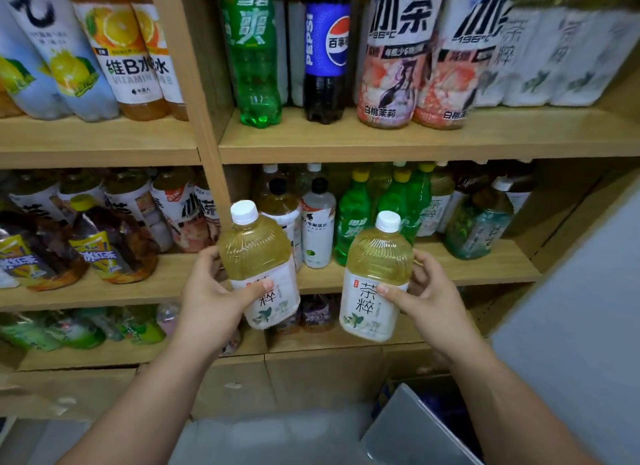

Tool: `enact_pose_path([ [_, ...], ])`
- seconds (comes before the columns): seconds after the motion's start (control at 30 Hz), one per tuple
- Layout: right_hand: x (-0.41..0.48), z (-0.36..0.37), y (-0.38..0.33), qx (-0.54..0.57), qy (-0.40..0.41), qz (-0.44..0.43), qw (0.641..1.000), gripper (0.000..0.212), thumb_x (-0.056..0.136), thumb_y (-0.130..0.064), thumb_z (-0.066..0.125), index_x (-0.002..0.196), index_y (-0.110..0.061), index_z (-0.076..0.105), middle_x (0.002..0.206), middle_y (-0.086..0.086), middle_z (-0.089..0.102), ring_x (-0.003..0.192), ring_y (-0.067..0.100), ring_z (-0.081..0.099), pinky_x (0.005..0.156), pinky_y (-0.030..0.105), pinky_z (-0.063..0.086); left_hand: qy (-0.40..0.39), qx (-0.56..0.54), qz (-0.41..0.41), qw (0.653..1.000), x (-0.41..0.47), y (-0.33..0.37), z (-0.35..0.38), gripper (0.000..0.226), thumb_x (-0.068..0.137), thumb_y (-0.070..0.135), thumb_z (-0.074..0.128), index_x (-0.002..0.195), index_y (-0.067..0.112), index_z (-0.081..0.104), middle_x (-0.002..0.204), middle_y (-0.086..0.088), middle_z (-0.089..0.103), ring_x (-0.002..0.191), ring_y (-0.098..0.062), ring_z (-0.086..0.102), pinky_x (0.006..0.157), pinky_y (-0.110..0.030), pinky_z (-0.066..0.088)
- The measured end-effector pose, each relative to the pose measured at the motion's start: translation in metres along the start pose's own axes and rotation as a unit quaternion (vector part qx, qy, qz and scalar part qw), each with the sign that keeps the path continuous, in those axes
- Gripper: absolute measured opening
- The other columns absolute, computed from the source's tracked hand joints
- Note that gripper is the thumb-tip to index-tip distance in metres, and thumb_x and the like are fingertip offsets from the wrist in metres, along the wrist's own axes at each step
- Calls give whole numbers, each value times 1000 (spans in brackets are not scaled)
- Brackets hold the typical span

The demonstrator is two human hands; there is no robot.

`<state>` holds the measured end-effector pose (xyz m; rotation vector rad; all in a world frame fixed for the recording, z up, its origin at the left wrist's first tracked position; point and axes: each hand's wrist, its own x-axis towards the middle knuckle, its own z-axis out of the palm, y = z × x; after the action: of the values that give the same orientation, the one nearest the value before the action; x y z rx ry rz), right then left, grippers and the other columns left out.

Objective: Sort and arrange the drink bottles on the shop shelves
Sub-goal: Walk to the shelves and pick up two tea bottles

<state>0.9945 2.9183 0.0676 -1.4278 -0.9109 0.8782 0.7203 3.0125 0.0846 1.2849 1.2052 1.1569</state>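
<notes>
The left hand [211, 291] gripped one pale yellow tea bottle [258, 253], thumb across its white label and fingers curled round the far side, the bottle leaning slightly to the left. The right hand [429, 295] gripped a second tea bottle [377, 274] of the same kind, thumb on the label, held close to upright. Both bottles had white caps and were held in the air, side by side and apart, in front of the middle shelf [467, 262] of the wooden rack. On that shelf behind them stood a clear bottle with a black cap [317, 222], several small green bottles [353, 218] with yellow caps and, further right, a teal-labelled bottle [479, 222]. In the compartment to the left, iced black tea bottles [104, 246] lay tipped over in front of upright ones. The upper shelf [381, 142] carried a tall green soda bottle [254, 56], a Pepsi bottle [327, 59] just beside it, two peach iced tea bottles [391, 66] and a row of white-labelled bottles [554, 56] at the right. Left of the upright divider stood orange vitamin water bottles [135, 49] and lemon-labelled bottles [62, 59]. On the lowest shelf, green bottles [69, 329] showed blurred. Below were cardboard boxes [311, 381] and a grey lid or panel [408, 430].
</notes>
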Motion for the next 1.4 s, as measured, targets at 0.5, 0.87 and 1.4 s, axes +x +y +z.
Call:
enact_pose_path([
  [0.5, 12, -215, -110, 12, -11, -142, 990, 62, 74, -13, 84, 129, -22, 57, 120, -3, 73, 113, 14, 69, 89, 36, 59, -78, -28, 96, 992, -75, 129, 219, 60, 63, 6, 91, 114, 19, 64, 101, 4, 77, 86, -9, 73, 56, -16, 52],
  [0.87, 50, -296, -220, -1, 39, -228, 973, 51, 80, -5, 82, 122, -19, 58, 113, 2, 76, 100, 18, 75, 75, 39, 63, -115, -55, 167, 978, -47, 236, 320, 57, 69, 4, 89, 118, 19, 62, 104, 1, 78, 93, -18, 77, 68, -41, 62],
  [1.4, 152, -311, -224, -41, 66, -210, 974, 45, 87, -21, 78, 127, -29, 58, 113, -11, 73, 99, 1, 71, 72, 24, 61, -152, 26, 180, 971, 37, 242, 378, 41, 83, 16, 82, 115, 29, 61, 108, 9, 76, 102, -12, 73, 83, -39, 63],
])
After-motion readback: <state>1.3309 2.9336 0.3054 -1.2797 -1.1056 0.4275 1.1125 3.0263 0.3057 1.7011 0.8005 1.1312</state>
